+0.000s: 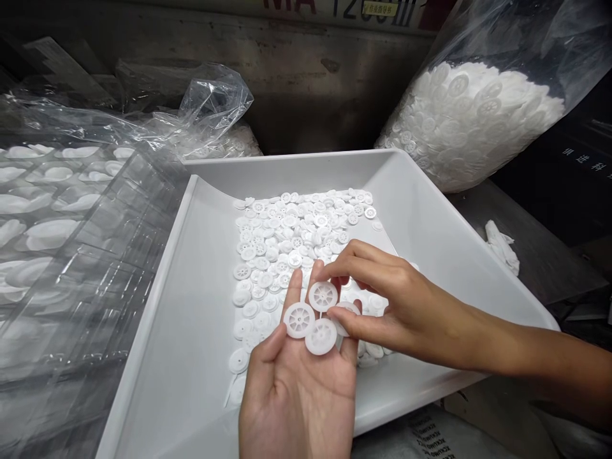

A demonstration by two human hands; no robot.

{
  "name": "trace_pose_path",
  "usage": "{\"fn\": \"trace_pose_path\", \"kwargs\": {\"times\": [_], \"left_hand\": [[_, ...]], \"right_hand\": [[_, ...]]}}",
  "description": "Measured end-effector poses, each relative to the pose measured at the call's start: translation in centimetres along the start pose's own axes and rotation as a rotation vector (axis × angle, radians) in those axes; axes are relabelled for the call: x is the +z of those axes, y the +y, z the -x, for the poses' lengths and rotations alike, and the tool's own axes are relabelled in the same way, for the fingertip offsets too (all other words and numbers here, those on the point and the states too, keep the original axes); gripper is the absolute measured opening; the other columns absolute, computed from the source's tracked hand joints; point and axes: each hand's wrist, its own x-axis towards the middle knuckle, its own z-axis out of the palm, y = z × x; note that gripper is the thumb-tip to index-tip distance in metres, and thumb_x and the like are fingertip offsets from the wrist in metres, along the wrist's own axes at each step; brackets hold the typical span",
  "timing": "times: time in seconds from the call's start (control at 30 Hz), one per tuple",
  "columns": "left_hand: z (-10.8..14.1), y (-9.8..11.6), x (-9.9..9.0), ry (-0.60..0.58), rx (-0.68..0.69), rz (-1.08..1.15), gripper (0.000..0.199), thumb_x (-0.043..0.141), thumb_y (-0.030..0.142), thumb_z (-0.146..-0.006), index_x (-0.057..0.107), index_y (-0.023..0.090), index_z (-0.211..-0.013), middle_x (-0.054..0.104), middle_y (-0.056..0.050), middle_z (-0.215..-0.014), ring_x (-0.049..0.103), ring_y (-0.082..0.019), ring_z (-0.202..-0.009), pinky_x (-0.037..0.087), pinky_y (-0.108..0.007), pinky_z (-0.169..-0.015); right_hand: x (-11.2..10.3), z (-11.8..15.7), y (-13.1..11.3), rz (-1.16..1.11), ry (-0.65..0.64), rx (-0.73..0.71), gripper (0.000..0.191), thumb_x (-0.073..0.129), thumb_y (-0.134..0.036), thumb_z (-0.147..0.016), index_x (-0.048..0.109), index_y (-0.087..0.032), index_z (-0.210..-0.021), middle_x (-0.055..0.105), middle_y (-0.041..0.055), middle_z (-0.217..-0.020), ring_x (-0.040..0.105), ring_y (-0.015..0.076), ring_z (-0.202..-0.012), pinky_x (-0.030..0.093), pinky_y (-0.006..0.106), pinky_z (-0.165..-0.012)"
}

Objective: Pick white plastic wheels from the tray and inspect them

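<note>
Palm up over the tray, my left hand (pixel 306 389) holds several small white plastic wheels (pixel 299 320) with spoked centres, its thumb against the leftmost one. They sit close together in a cluster, with a thin white stem showing between them. My right hand (pixel 382 293) reaches in from the right, its thumb and fingers closed on the upper spoked wheel (pixel 323 296). Another wheel lies partly hidden behind my right thumb. Below, many loose white wheels (pixel 296 229) cover the floor of a light grey tray (pixel 162 306).
A clear plastic bag (pixel 468 121) full of white wheels stands at the back right. Clear compartment trays (pixel 71 255) with white parts are stacked on the left, with crumpled clear film (pixel 210 102) behind. A white crumpled cloth or glove (pixel 502 247) lies right of the tray.
</note>
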Motion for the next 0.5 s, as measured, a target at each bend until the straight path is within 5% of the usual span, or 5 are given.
{"fn": "trace_pose_path", "kwargs": {"times": [0.3, 0.4, 0.5], "left_hand": [[0.1, -0.1, 0.4, 0.010, 0.046, -0.043, 0.045, 0.044, 0.030, -0.091, 0.054, 0.019, -0.133, 0.056, -0.011, -0.140, 0.052, -0.025, -0.128, 0.047, -0.039, -0.104], [0.4, -0.3, 0.5, 0.039, 0.117, -0.062, 0.045, 0.042, 0.031, -0.092, 0.054, 0.021, -0.134, 0.057, -0.010, -0.139, 0.053, -0.024, -0.127, 0.044, -0.040, -0.106], [1.2, -1.3, 0.9, -0.012, 0.322, -0.140, 0.044, 0.040, 0.039, -0.094, 0.055, 0.028, -0.133, 0.057, -0.002, -0.140, 0.051, -0.022, -0.129, 0.045, -0.037, -0.105]], "right_hand": [[-0.2, 0.1, -0.1, -0.012, 0.016, -0.025, 0.019, 0.060, -0.021, -0.091, 0.058, -0.020, -0.110, 0.057, 0.0030, -0.100, 0.055, 0.0137, -0.088, 0.047, 0.027, -0.082], [-0.5, 0.5, -0.5, -0.095, 0.091, -0.029, 0.026, 0.058, -0.031, -0.094, 0.057, -0.023, -0.119, 0.059, 0.0054, -0.115, 0.054, 0.0177, -0.108, 0.044, 0.031, -0.095], [0.6, 1.5, -0.9, -0.278, 0.304, 0.052, 0.040, 0.050, -0.045, -0.096, 0.050, -0.028, -0.132, 0.049, 0.0049, -0.140, 0.041, 0.0223, -0.133, 0.038, 0.039, -0.109]]}}
